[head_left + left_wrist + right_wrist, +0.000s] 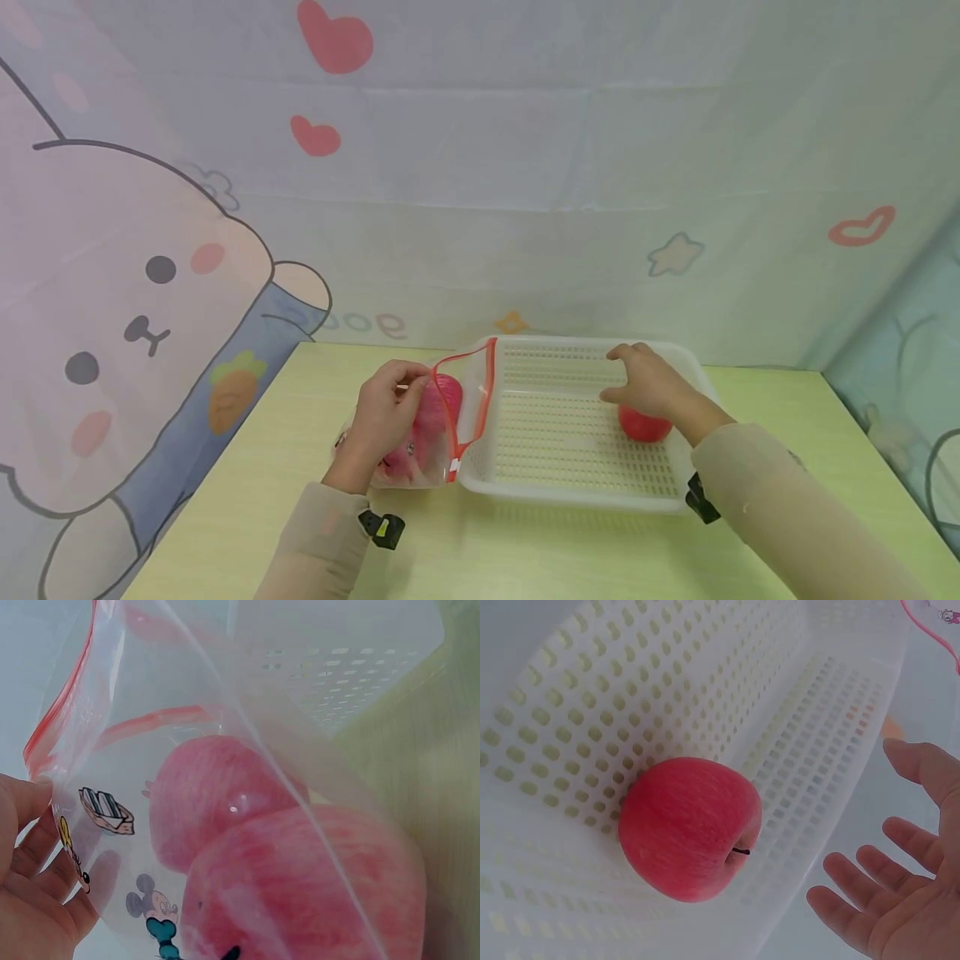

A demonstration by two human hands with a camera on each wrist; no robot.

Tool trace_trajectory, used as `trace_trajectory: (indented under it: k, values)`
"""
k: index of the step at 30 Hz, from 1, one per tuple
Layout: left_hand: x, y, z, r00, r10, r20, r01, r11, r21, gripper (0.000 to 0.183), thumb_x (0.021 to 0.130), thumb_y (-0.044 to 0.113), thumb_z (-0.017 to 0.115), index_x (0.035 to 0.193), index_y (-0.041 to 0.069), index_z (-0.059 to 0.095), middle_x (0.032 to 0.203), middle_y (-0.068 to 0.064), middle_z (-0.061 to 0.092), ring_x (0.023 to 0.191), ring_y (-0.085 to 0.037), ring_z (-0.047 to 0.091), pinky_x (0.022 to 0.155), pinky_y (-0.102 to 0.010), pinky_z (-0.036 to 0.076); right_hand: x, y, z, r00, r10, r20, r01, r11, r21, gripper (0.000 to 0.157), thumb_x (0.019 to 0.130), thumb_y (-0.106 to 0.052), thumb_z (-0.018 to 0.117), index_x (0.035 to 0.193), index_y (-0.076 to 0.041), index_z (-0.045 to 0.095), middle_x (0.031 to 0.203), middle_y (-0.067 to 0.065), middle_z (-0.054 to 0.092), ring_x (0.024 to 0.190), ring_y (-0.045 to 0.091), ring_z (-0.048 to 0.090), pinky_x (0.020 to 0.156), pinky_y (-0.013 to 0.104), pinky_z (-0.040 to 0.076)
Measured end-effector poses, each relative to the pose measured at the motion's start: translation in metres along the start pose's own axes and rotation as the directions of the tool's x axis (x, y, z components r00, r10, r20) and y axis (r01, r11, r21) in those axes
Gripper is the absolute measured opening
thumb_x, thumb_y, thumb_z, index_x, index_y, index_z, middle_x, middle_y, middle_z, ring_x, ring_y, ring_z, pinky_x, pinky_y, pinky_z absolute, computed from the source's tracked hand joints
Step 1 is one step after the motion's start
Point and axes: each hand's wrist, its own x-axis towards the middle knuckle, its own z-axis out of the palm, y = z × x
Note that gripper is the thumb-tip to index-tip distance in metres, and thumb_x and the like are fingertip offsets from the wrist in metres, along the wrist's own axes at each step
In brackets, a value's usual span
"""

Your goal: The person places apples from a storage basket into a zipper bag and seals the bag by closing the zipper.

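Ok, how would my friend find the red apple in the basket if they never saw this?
On the table, find the big white basket with little holes. Inside, near its right end and the right hand, sits a round red apple with a dark stem. It lies loose, while the pink fruits are inside the clear bag.

Your left forearm [311, 537] extends from bottom left of centre; your left hand [382, 412] pinches between thumb [27, 799] and fingers [401, 367]. Your right forearm [791, 517] extends from lower right; your right hand [648, 382], right of centre, holds its thumb apart from its fingers.
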Motion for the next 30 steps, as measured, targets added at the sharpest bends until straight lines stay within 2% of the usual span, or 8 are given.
trace_trajectory:
  k: [6, 14, 26, 30]
  values:
    - [-0.001, -0.001, 0.0, 1.0, -0.007, 0.001, 0.007, 1.0, -0.008, 0.012, 0.093, 0.012, 0.06, 0.101, 0.006, 0.067, 0.099, -0.008, 0.064, 0.094, -0.022, 0.062, 0.08, -0.038, 0.056, 0.001, 0.001, -0.003, 1.0, 0.012, -0.001, -0.012, 1.0, -0.002, 0.064, 0.086, -0.028, 0.068, 0.135, 0.004, 0.042, 0.135, 0.029, 0.04, 0.118, 0.044, 0.047, 0.098, 0.055, 0.042]
    - [-0.003, -0.003, -0.001, 0.999, 0.034, -0.015, -0.034, 0.999, -0.006, 0.01, 0.091, 0.009, 0.062, 0.099, 0.005, 0.067, 0.097, -0.008, 0.064, 0.091, -0.022, 0.063, 0.077, -0.039, 0.056, 0.002, 0.004, -0.003, 1.0, 0.014, -0.004, -0.014, 1.0, 0.004, 0.063, 0.086, -0.027, 0.067, 0.134, 0.005, 0.043, 0.134, 0.031, 0.041, 0.117, 0.045, 0.048, 0.098, 0.056, 0.042]
    - [-0.004, -0.003, -0.001, 1.0, 0.013, -0.002, -0.013, 1.0, -0.003, 0.011, 0.092, 0.01, 0.061, 0.101, 0.006, 0.066, 0.1, -0.008, 0.064, 0.092, -0.021, 0.063, 0.078, -0.038, 0.057, 0.006, 0.016, -0.005, 1.0, 0.014, 0.0, -0.014, 1.0, -0.001, 0.065, 0.085, -0.026, 0.067, 0.134, 0.008, 0.042, 0.13, 0.034, 0.042, 0.111, 0.043, 0.051, 0.095, 0.055, 0.043]
    - [-0.004, -0.003, -0.001, 1.0, 0.022, -0.007, -0.022, 1.0, -0.012, 0.011, 0.091, 0.009, 0.062, 0.1, 0.005, 0.066, 0.098, -0.008, 0.064, 0.091, -0.022, 0.063, 0.077, -0.038, 0.057, 0.007, 0.02, -0.006, 0.999, 0.031, 0.029, -0.031, 1.0, -0.007, 0.066, 0.086, -0.027, 0.067, 0.134, 0.01, 0.041, 0.13, 0.036, 0.042, 0.111, 0.043, 0.05, 0.094, 0.055, 0.043]
